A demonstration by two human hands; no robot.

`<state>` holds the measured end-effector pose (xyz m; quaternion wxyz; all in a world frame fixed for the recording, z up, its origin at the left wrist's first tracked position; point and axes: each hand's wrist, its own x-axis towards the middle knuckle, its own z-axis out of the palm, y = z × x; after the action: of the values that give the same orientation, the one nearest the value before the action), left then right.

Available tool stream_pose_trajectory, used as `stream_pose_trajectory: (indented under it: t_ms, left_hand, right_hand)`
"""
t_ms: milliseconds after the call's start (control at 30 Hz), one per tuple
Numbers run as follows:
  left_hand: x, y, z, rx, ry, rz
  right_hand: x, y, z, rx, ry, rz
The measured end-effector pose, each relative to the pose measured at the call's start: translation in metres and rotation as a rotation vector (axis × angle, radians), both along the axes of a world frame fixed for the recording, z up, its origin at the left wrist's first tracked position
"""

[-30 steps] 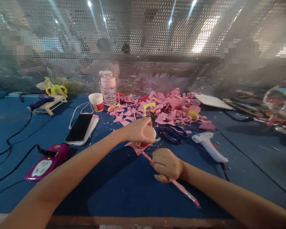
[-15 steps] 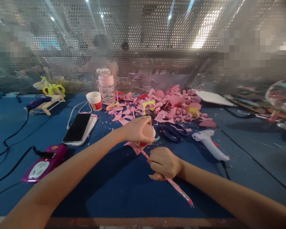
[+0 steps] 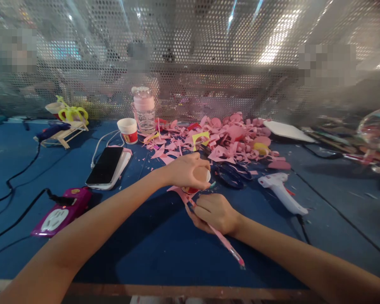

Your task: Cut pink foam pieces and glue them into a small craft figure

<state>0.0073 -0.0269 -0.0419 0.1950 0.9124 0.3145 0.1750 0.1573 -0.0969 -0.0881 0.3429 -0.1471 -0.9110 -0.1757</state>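
My left hand presses down on a small paper cup that stands upside down on a pink paper piece on the blue table. My right hand grips a pink pencil just in front of the cup, its tip at the cup's base on the pink paper. The pencil's back end points toward me and to the right.
Pink paper scraps are heaped behind the cup. Dark scissors and a white glue gun lie to the right. A phone, a magenta power strip, a second cup and a pink bottle are at left. A perforated metal wall stands behind.
My right hand has moved forward and left, closer to the cup, bringing the pencil with it. My left hand has stayed on the cup.
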Motion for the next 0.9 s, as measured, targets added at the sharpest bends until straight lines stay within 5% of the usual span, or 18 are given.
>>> stream_pose_trajectory:
  t_ms: [900]
  left_hand:
    - [0.001,0.001,0.000,0.007,0.004,0.001]
  right_hand:
    - [-0.017,-0.012,-0.004,0.136,-0.096,-0.076]
